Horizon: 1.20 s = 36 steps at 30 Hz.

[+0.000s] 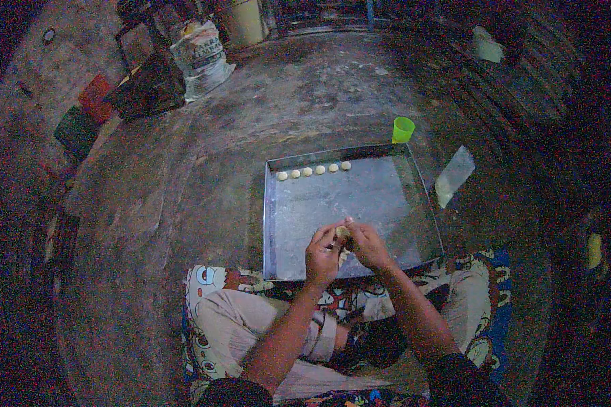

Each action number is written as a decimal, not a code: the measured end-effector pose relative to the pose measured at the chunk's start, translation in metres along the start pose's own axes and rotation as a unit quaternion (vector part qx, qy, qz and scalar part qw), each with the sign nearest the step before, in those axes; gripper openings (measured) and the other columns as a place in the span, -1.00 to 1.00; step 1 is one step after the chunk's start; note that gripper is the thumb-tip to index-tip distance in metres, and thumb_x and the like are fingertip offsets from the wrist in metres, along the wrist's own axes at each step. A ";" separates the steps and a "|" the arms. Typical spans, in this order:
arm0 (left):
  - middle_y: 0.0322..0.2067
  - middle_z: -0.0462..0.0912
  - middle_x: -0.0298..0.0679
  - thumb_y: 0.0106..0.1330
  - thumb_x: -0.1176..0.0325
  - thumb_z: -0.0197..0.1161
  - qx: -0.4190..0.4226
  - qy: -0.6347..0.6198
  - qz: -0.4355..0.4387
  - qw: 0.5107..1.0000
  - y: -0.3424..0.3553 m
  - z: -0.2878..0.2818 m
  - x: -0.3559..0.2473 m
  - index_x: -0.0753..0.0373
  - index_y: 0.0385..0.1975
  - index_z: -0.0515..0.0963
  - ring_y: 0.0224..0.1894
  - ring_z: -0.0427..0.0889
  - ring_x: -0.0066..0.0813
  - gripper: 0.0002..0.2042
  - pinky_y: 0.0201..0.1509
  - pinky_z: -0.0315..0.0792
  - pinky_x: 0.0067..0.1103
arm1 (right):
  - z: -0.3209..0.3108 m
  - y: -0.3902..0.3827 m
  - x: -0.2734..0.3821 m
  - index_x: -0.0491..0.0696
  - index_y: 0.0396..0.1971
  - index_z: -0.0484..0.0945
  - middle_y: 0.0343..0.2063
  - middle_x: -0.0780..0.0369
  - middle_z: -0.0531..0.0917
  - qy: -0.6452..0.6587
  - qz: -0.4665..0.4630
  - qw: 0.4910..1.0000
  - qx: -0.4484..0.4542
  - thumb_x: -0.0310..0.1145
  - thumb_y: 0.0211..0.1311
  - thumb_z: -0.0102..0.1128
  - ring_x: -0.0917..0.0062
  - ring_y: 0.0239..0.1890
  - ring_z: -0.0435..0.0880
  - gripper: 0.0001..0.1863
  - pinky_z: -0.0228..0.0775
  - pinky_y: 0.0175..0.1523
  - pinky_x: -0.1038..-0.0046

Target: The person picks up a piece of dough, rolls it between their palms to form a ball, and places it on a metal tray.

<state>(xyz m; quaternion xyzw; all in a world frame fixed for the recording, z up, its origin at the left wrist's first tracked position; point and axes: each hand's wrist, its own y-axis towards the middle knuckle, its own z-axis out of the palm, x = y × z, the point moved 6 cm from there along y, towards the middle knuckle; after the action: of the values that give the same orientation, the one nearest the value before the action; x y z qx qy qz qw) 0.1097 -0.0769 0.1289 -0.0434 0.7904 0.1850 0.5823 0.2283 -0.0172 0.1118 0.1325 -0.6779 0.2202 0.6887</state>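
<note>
My left hand (323, 256) and my right hand (369, 245) meet over the near part of a shallow metal tray (380, 197). Between their fingertips is a small pale dough piece (343, 233), pinched from both sides. A bit more pale stuff shows just below it, partly hidden by the fingers. Along the tray's far left side lies a row of several small round dough balls (320, 170). Whitish dust, like flour, is spread thinly over the tray's bottom.
A green cup (403, 129) stands beyond the tray's far right corner. Right of the tray lies a clear plastic bag (456, 175) with something pale inside. A white sack (202, 60) and a pale bucket (243, 22) stand at the back left. Under my crossed legs is a patterned mat (207, 281).
</note>
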 end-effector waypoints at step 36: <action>-0.16 0.67 -0.19 0.28 0.38 0.23 -0.046 0.149 0.110 0.982 0.016 0.016 -0.020 0.26 -0.21 0.62 -0.03 0.50 -0.16 -0.84 0.07 0.37 -0.38 | -0.007 -0.004 -0.005 -0.13 -0.36 0.55 -0.54 0.39 0.50 -0.034 0.048 0.998 0.018 0.05 0.42 -0.03 0.70 -0.53 0.40 -0.51 0.25 -0.42 0.57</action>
<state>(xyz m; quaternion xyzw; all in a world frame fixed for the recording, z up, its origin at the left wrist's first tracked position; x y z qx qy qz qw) 0.1255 -0.0596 0.1476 -0.0105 0.8589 0.2754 0.4316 0.2364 -0.0175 0.1072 0.1192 -0.7029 0.2605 0.6511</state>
